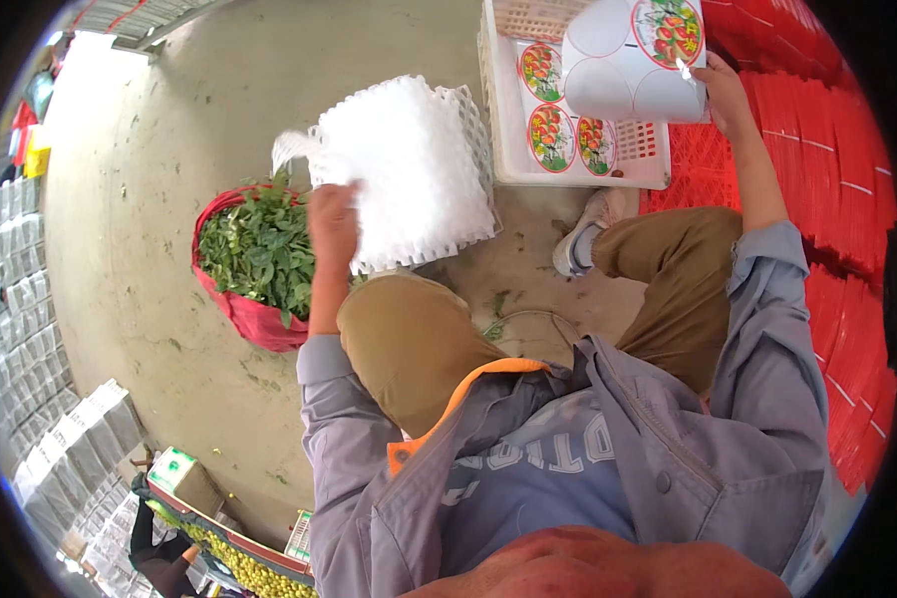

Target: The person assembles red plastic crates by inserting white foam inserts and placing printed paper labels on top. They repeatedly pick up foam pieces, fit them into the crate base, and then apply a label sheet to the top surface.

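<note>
Red-ringed fruit label on the sheet the right hand grips; left hand blurred, grip unclear

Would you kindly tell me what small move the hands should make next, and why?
Perhaps the left hand should leave the white stack and peel the round label: the right hand holds its sheet, where that label sits beside bare circles.

The foam stack lies ahead, the left hand at its near left side. A sack with leaves in it stands to the stack's left; the crate sits to its right (labels lie inside), partly under the sheet in the right hand. Bundles lie at far right.
</note>
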